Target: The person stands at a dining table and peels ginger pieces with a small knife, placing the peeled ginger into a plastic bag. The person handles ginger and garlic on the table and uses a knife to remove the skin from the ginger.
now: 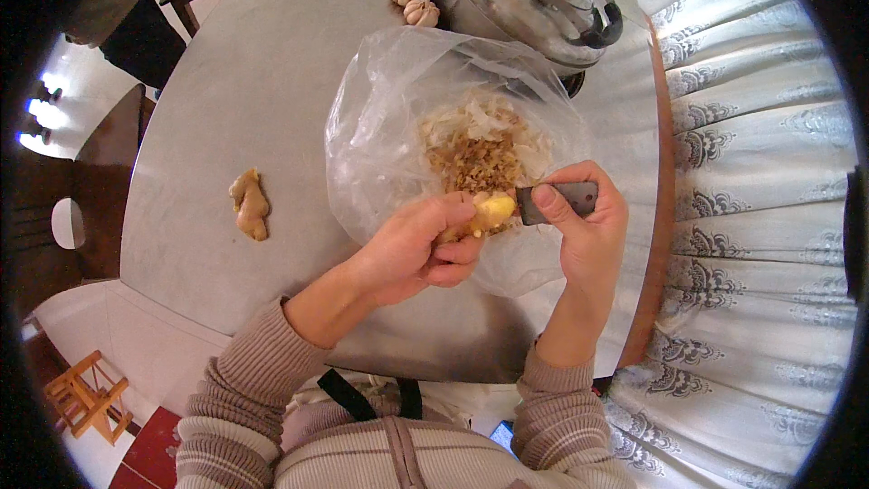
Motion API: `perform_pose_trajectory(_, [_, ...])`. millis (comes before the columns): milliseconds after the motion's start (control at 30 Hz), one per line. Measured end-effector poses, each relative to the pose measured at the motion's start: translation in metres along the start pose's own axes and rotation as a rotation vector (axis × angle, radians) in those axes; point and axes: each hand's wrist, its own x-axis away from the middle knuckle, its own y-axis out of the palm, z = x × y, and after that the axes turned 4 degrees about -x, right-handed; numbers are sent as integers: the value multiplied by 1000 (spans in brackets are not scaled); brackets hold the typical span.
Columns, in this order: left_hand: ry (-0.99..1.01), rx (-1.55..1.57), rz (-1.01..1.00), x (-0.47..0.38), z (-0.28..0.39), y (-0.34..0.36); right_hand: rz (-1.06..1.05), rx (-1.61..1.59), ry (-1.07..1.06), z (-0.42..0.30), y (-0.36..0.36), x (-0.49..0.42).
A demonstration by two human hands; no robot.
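Observation:
My left hand (pixel 434 244) is closed around a piece of ginger root (pixel 493 210), partly peeled, its bare yellow flesh facing right. In my right hand (pixel 590 217) is a dark flat handle (pixel 558 202) of a kitchen tool, its working end against or close beside the ginger and mostly hidden. Both hands are over the near part of an open clear plastic bag (pixel 380 122), which holds brown peel scraps (pixel 478 159) and pale papery skins (pixel 489 112). Another piece of ginger (pixel 250 205) lies by itself on the grey tabletop (pixel 271 102), to the left of the bag.
Behind the bag stands a large steel pot (pixel 523 7) with a black-handled lid. Garlic bulbs (pixel 421 10) lie against its left side. A patterned curtain (pixel 747 204) hangs along the table's right edge. A person (pixel 115 7) stands at upper left; a wooden stool (pixel 89 397) is at lower left.

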Motion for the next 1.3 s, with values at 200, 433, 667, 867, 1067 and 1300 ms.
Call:
perform_pose_trajectory(200, [12,38,5,0,-1,-4,-137,-190,40,-3,0,-1])
perform_pose_trajectory(433, [-34,26,-22,0,-2,-7,-128,-137,-26,-8,11,4])
perform_pose_trajectory(667, [4,0,62,-2,-7,-3,-44,-100,47,-1,-3,-1])
perform_pose_trajectory(867, [287,-423,204,-2,-13,8,-185,-157,79,-10,-4,-1])
perform_pose_trajectory(1067, [298,-752,349,1,-13,9,-180,-33,115,-11,-1,4])
perform_pose_trajectory(1300, [397,-1063,413,4,-9,11,-122,66,109,-13,5,5])
